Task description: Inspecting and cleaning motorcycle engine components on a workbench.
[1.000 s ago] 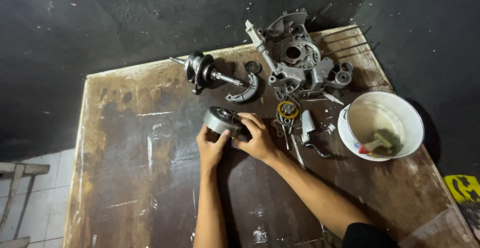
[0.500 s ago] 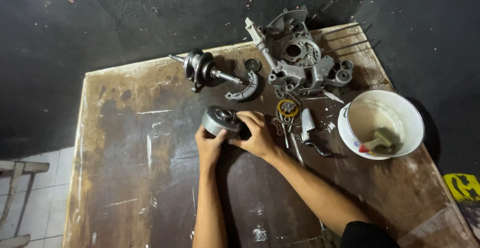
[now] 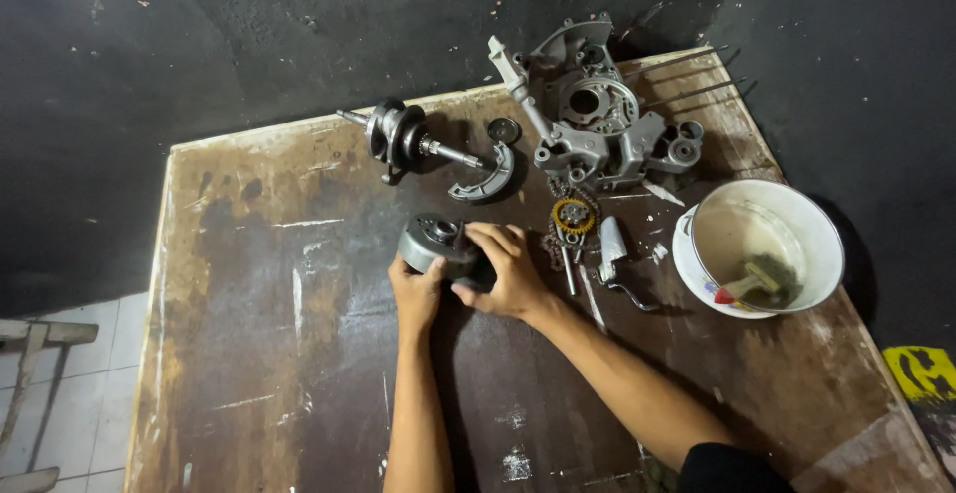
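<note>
drum (image 3: 433,244) mid-table (image 3: 249,354) btwn both hands, crankshaft (image 3: 403,139) behind, crankcase (image 3: 597,115) behind-right, bowl (image 3: 762,244) far right

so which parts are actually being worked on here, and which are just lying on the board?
In hand: round grey drum part, gripped by left hand and right hand.

Lying about: crankshaft, curved shoe, crankcase half, orange-rimmed sprocket with chain, white bowl holding a brush.
</note>
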